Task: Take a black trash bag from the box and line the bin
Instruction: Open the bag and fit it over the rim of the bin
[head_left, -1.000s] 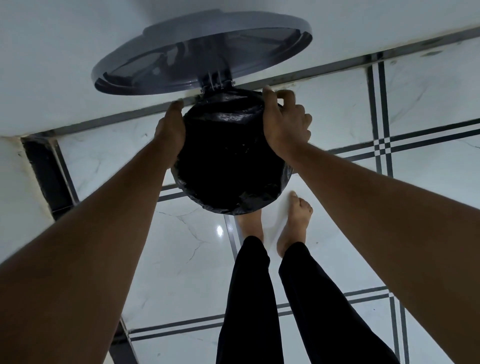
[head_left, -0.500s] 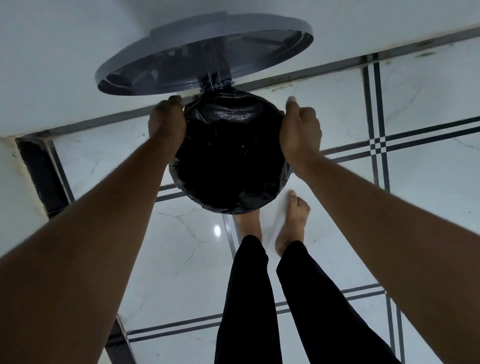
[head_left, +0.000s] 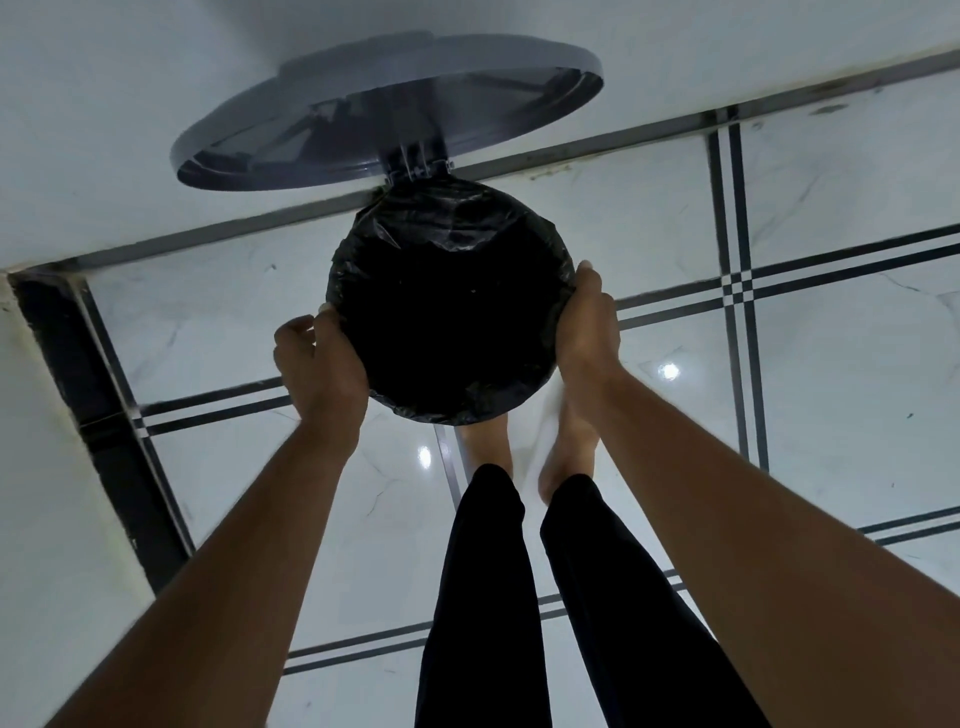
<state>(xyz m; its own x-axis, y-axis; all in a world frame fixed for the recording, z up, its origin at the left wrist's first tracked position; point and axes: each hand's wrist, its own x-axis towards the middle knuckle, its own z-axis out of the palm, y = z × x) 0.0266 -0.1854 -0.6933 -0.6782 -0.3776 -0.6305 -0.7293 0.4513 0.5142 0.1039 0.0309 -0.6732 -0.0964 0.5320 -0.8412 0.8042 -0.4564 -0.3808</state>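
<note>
Nearest: two black trouser legs (head_left: 545, 597) and bare feet (head_left: 519, 441) on white marble floor tiles (head_left: 831, 415) with dark border lines.

Just beyond the feet, both hands sit at the bin (head_left: 452, 364) rim, one on each side. They have slid down the rim since half a second ago, from its far shoulders to its near-middle flanks. Left hand (head_left: 319, 369): thumb tip on the bag edge at the rim, fingers curled back toward the palm; whether it actually pinches plastic, cannot tell. Right hand (head_left: 587, 327): fingers laid flat against the bin's right side, pressing the bag's overhang down, not curled round it.

Black trash bag (head_left: 447, 291): already inside the bin, mouth folded over the rim all the way round, crinkled at the far edge, slack at the near edge.

Far: grey lid (head_left: 389, 119) standing open on its hinge, against the white wall (head_left: 130, 104).

Judgement: hands working round the rim suggests the cuff is being smoothed and seated. Lining looks nearly done; near-edge slack probably next, then the lid down. The box is not in view.
</note>
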